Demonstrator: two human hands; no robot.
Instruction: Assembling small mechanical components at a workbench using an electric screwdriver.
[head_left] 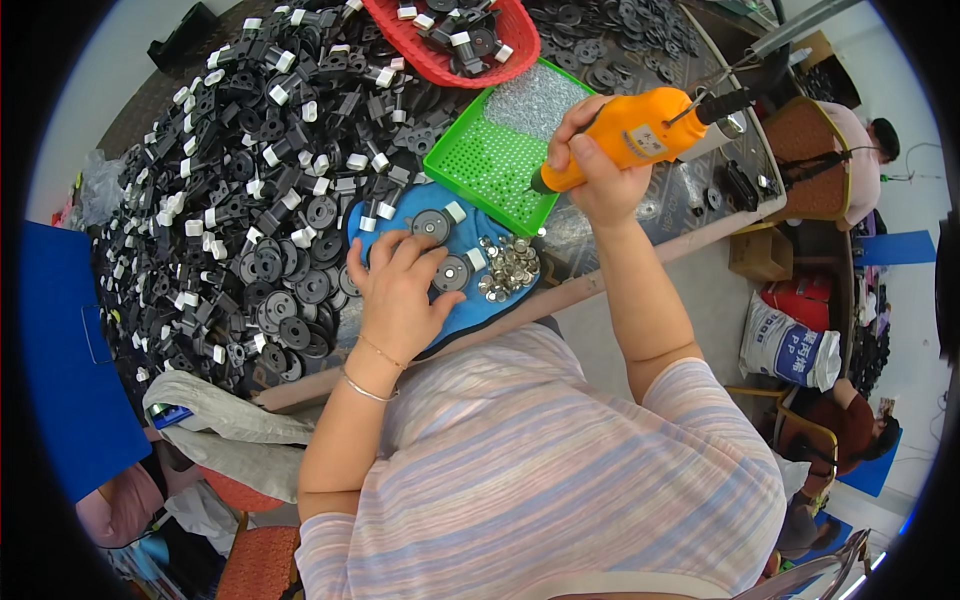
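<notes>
The right hand point(605, 185) is closed around an orange power screwdriver point(635, 130), fingers wrapped over the body and thumb laid along it, while the left hand point(398, 290) is spread, fingers apart and palm down over a blue cloth point(460, 315). Two black wheels lie on that cloth: the upper wheel point(431, 222) just beyond the left fingertips, and the lower wheel point(452, 275) beside the left index finger and thumb, which stand on either side of its near rim; whether they press on it cannot be told. The relation that seems to matter most is between screwdriver and wheels: its long axis slants from the upper right down to the lower left, so its dark tip points roughly toward the wheels, but that tip is over the green tray point(490, 150), to their upper right and apart from them. The left hand is clearly the nearer one. Loose screws point(530, 100) fill the far part of the tray, a pile of round metal caps point(510, 268) sits right of the lower wheel, and a heap of black parts point(300, 110) spreads to the left.
</notes>
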